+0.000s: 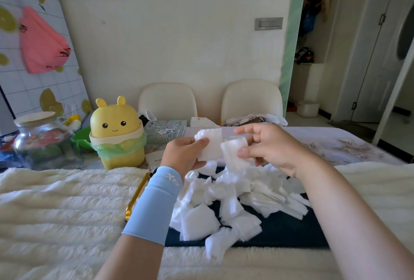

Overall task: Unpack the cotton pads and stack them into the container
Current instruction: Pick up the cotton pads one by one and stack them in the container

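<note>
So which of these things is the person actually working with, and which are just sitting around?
In use:
left hand gripping a small pad stack; right hand pinching a single pad; loose pad pile on the dark tray.

Lying about:
yellow bunny bin; glass jar; pink bag; white blanket.

Yellow bunny bin (117, 133) near cream chair (167, 100)

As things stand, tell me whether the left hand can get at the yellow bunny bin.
Probably yes: the bin stands just left of the left hand with nothing between, though that hand grips cotton pads.
</note>
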Available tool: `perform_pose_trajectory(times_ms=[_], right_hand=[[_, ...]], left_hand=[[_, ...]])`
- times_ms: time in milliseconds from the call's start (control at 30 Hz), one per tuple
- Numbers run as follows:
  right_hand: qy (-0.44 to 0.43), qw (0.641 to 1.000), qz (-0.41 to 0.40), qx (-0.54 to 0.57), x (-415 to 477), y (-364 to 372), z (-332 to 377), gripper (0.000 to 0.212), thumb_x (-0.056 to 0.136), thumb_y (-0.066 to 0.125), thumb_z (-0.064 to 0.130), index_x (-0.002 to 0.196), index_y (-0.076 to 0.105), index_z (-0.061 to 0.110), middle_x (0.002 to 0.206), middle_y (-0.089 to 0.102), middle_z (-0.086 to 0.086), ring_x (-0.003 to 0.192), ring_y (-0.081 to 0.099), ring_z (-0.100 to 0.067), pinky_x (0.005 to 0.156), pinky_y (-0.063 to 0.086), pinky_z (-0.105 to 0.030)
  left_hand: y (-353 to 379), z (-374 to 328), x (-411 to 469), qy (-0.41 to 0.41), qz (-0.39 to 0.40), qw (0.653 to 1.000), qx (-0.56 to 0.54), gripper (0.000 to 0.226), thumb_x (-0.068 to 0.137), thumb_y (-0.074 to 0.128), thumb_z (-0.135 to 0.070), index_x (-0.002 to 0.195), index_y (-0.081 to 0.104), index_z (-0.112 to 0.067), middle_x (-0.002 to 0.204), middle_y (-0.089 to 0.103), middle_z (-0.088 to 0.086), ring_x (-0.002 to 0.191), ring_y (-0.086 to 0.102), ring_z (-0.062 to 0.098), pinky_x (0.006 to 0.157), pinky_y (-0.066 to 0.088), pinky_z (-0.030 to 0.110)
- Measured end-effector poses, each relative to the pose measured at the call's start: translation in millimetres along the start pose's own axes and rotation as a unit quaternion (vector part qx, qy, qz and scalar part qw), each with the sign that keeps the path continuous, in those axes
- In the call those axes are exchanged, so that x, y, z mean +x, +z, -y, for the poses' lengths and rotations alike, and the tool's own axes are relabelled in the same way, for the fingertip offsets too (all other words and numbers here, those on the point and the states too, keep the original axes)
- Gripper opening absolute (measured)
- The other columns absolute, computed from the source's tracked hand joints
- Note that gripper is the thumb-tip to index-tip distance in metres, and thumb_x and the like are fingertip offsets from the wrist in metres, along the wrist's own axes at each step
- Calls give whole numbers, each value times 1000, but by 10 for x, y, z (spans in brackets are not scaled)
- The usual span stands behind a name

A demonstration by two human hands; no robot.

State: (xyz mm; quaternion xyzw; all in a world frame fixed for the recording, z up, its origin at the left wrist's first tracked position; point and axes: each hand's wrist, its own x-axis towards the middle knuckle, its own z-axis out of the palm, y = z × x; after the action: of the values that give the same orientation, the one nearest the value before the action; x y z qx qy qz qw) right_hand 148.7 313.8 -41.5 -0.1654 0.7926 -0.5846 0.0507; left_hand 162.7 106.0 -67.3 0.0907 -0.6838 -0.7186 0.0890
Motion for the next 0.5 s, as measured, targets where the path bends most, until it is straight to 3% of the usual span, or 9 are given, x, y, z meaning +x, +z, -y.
perform_pose_trajectory(times_ms=[133,300,500], right_hand=[[-40,993,-28,109,-2,45,75,46,82,75,-6,122,63,15,72,69,5,59,60,-7,42,40,-22],[-46,994,-82,47,-4,209,96,45,82,78,-1,121,63,15,88,75,-2,52,57,-7,42,40,-23],[-37,989,-137,31,8,248,101,34,83,76,-2,112,65,12,88,73,-2,52,65,-13,39,40,-13]], left_hand=[[46,-1,-37,-17,32,999,-21,14,89,73,-18,89,73,-4,96,73,17,89,71,28,75,62,34],[117,-19,-95,-43,113,990,-75,20,96,61,-12,106,70,2,99,75,18,85,75,24,67,60,27],[138,-32,-86,-49,147,984,-91,32,97,61,-28,113,68,-1,106,74,19,98,73,29,75,61,34]])
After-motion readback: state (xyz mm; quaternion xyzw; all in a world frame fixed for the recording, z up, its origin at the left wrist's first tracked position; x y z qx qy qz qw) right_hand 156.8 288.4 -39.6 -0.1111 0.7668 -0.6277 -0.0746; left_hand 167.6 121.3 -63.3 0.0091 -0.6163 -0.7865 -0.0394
